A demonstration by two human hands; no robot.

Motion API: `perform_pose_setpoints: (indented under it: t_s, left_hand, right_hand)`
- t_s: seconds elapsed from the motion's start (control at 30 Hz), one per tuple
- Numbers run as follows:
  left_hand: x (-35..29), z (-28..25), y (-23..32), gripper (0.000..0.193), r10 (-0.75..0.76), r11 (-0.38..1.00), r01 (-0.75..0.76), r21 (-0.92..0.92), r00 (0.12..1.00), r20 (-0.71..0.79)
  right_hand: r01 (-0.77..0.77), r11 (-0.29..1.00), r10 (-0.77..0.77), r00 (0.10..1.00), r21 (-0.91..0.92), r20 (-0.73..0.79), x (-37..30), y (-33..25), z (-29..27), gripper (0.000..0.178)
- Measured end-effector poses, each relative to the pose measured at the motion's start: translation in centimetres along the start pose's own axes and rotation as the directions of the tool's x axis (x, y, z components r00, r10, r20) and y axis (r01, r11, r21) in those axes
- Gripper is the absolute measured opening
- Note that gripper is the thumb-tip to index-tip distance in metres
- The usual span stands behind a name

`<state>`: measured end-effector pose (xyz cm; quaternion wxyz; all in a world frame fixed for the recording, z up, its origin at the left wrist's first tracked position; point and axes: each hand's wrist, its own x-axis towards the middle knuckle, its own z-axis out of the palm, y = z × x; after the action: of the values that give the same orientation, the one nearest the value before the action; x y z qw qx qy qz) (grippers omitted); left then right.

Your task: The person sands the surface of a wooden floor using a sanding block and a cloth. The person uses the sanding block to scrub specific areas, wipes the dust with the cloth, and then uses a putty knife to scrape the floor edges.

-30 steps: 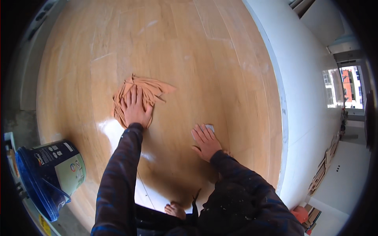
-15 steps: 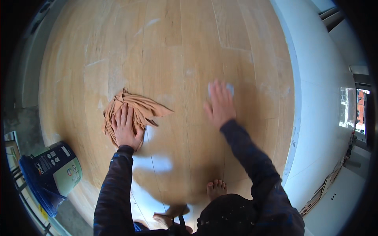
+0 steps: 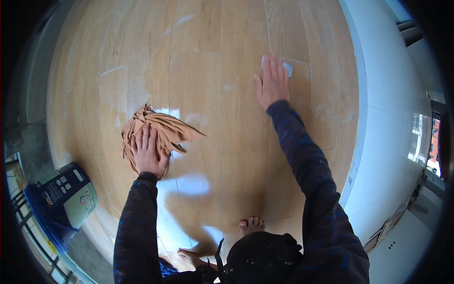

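Observation:
My left hand (image 3: 146, 150) lies flat with its fingers spread on a crumpled orange-brown cloth (image 3: 175, 128) on the wood-look floor. Farther off and to the right, my right hand (image 3: 274, 84) presses a small pale pad (image 3: 288, 69) against the floor. The fingers stretch out over that pad and the thumb stands apart. Edges of the pad show on both sides of the fingers; its middle is covered. Whitish smears (image 3: 186, 19) mark the planks around both hands.
A dark blue bucket (image 3: 59, 194) with a pale green label lies tilted at the left, beside a metal frame (image 3: 21, 208). Along the right runs a glossy white surface (image 3: 385, 123). My bare foot (image 3: 252, 226) is below. Bright reflections shine near my left arm.
My right hand has slid away from me and slightly right, and the pale pad has travelled with it. My left hand and the cloth have stayed nearly in place.

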<state>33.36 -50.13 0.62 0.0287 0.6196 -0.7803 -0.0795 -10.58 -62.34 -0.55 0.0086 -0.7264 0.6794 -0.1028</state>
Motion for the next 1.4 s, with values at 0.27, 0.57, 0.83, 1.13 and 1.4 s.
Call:
perform_pose_setpoints:
  t_s: [0.27,0.57,0.83,1.13,1.4]
  left_hand:
    - [-0.1,-0.5,0.0,0.085,-0.017,0.999,0.016,0.028,1.0,0.017]
    - [-0.1,-1.3,-0.3,0.086,-0.036,0.999,0.035,0.042,0.999,0.022]
    - [-1.4,-1.4,-1.1,0.088,-0.056,0.998,0.056,0.03,0.998,0.014]
    - [0.1,-0.8,0.3,0.087,-0.022,0.999,0.023,-0.04,1.0,0.022]
    - [0.7,-1.7,0.5,0.083,-0.023,0.997,0.022,-0.08,1.0,-0.007]
  right_hand:
    - [0.047,0.998,-0.051,0.994,0.043,0.101,-1.3,0.6,-1.4,0.076]
    - [0.299,0.951,-0.308,0.934,0.076,0.178,-1.3,-2.7,-0.7,0.068]
    - [0.194,0.977,-0.203,0.973,0.09,0.106,-1.4,-6.8,0.2,0.068]
    - [0.215,0.977,-0.215,0.977,0.004,0.0,9.0,-9.7,3.6,0.07]
    - [0.292,0.956,-0.292,0.955,0.012,0.047,8.8,-11.0,2.4,0.074]
